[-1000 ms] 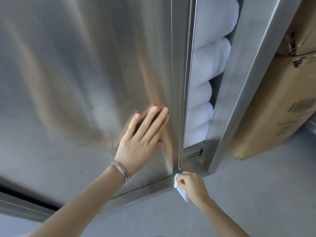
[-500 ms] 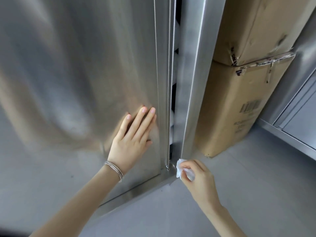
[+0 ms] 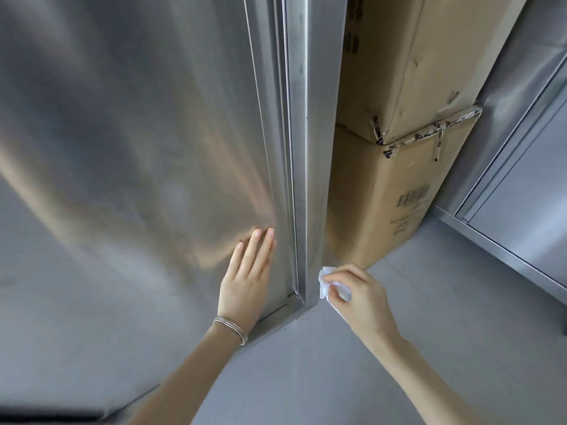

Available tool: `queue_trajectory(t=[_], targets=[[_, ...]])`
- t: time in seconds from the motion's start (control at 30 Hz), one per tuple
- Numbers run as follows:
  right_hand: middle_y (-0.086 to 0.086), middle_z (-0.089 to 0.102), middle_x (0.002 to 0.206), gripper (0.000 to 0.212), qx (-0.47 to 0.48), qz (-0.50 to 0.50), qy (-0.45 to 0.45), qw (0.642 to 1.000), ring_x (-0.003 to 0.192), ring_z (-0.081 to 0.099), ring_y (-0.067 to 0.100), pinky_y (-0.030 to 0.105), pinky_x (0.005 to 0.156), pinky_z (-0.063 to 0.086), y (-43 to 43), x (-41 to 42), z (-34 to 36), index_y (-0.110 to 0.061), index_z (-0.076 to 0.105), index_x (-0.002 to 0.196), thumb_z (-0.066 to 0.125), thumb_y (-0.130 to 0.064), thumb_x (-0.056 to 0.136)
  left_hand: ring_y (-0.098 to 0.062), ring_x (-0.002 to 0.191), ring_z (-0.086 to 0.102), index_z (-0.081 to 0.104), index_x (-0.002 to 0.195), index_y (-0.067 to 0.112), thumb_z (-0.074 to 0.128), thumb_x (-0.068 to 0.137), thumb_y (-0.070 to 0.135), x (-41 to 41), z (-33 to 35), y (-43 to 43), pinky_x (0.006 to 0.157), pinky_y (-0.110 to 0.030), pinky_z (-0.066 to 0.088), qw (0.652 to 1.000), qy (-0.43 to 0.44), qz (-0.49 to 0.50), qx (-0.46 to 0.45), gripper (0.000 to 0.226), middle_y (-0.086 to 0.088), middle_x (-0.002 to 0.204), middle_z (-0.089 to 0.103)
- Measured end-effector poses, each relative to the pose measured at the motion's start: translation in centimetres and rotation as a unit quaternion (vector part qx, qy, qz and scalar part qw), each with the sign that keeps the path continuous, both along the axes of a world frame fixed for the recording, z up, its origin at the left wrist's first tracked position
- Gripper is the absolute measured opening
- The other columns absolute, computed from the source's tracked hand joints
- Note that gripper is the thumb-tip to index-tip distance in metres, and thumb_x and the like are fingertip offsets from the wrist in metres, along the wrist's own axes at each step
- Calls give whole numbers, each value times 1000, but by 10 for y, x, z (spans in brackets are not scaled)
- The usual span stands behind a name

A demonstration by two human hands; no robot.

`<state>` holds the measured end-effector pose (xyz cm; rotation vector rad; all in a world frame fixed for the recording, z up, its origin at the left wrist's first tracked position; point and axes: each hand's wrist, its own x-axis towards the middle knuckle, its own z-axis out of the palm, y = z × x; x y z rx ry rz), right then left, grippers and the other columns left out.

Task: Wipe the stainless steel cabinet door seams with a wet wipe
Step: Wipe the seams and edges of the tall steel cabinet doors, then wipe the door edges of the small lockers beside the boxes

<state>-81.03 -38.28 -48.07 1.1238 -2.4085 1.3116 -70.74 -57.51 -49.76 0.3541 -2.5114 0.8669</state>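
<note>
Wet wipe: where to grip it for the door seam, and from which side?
Pinch the wet wipe at its bunched rear, as the right hand does, coming from the right: its free crumpled end pokes left toward the cabinet door seam.

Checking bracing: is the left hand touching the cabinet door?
Touching. Head view: left hand lies flat against the cabinet door, meeting its own reflection there.

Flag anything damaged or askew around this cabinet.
The upper cardboard box is creased and dented near its lower corner, and the tape on the lower cardboard box is torn. The cabinet door looks sound.
</note>
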Motion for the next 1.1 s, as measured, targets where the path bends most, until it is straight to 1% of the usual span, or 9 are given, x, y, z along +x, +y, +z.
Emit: queue_trajectory(t=[0.13,0.23,0.3,0.47,0.57,0.63,0.77,1.0,1.1], targets=[[-11,66,81,21,-3,2,-2,1000,74,67,10,20,57,48,22,6,73,-20,65,64,56,-2,69,-31,141,28,56,132,-1,30,80,2,17,54,23,113,-45,25,992,-54,-28,112,57,-11,146,46],[-13,65,81,22,0,-16,0,1000,76,67,9,21,57,48,51,13,142,-21,65,64,57,-2,69,-26,119,57,69,114,3,32,73,7,20,136,49,99,-38,40,975,-19,-105,196,55,-9,117,68],[-15,65,81,20,2,-31,0,1000,76,67,8,24,55,48,72,16,191,-21,66,66,57,-3,70,-24,101,68,73,103,6,35,69,8,18,202,73,91,-33,41,959,7,-166,231,51,-5,103,72],[-12,67,84,18,7,-83,10,997,70,67,14,30,52,52,131,17,334,-25,67,75,60,-9,71,-22,75,68,75,92,12,42,71,14,16,365,134,74,-29,41,932,8,-238,273,39,1,83,71],[-13,65,84,17,1,-103,31,994,71,67,10,28,56,52,168,16,427,-22,70,77,62,-8,71,-22,75,67,73,90,13,45,73,19,7,454,165,72,-30,42,922,-8,-262,287,33,2,83,69],[-15,64,85,17,1,-118,53,992,72,65,5,18,58,49,194,14,485,-20,71,78,63,-7,71,-22,77,66,71,86,13,47,73,21,-2,510,183,74,-30,41,914,-8,-285,289,29,2,83,68],[-17,65,89,17,14,-151,105,983,76,65,3,24,60,52,238,7,577,-22,72,82,64,-9,73,-23,81,67,70,87,15,49,73,21,-24,603,216,76,-31,43,903,14,-333,273,26,3,85,68],[-14,65,86,19,-2,-214,195,957,78,62,4,27,63,52,278,11,696,-21,74,83,62,-9,74,-23,91,66,71,99,15,48,79,25,-54,715,248,81,-34,45,887,47,-402,221,32,1,95,69],[-15,64,86,17,-23,-242,230,942,77,60,2,17,66,47,285,8,731,-22,74,82,61,-12,75,-23,100,65,71,102,15,52,77,24,-67,751,250,86,-33,43,877,77,-432,197,33,1,101,69]])
